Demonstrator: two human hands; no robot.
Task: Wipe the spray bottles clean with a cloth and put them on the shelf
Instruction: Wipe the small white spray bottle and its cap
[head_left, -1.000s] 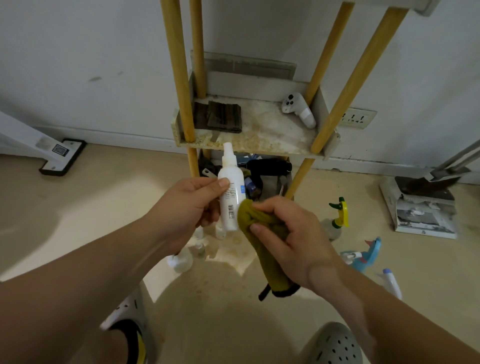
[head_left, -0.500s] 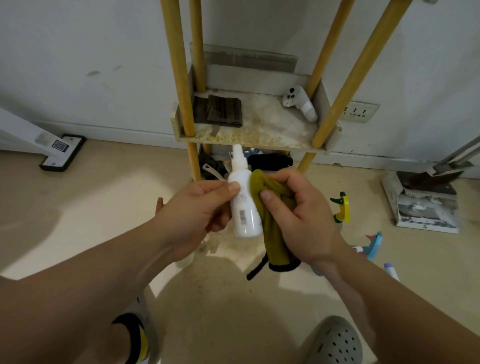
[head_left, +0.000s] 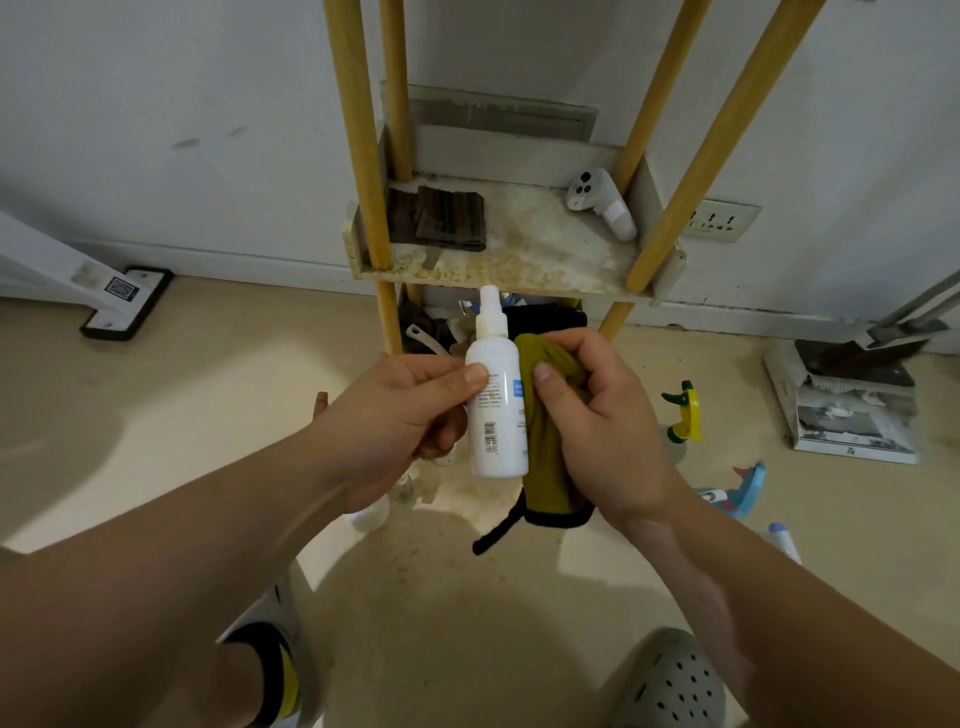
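A white spray bottle (head_left: 496, 410) with a blue label stands upright in the middle of the view, held by my left hand (head_left: 400, 415) with the thumb on its front. My right hand (head_left: 602, 421) grips an olive-green cloth (head_left: 545, 452) with a black edge and presses it against the bottle's right side. Behind them is the shelf (head_left: 524, 260), a stained white tray on yellow wooden posts. More spray bottles lie on the floor: a yellow-green one (head_left: 683, 415), a blue one (head_left: 740, 491) and a white one (head_left: 782, 540).
A dark folded cloth (head_left: 441, 218) and a white controller (head_left: 602, 202) lie on the shelf. Clutter fills the space under it. Small clear bottles (head_left: 374, 512) stand on the floor below my left hand. A dustpan set (head_left: 852, 400) is at right, my feet below.
My right hand slid the cloth up the bottle's right side, from its lower part to its upper part. The bottle turned a little in my left hand, and the view shifted slightly.
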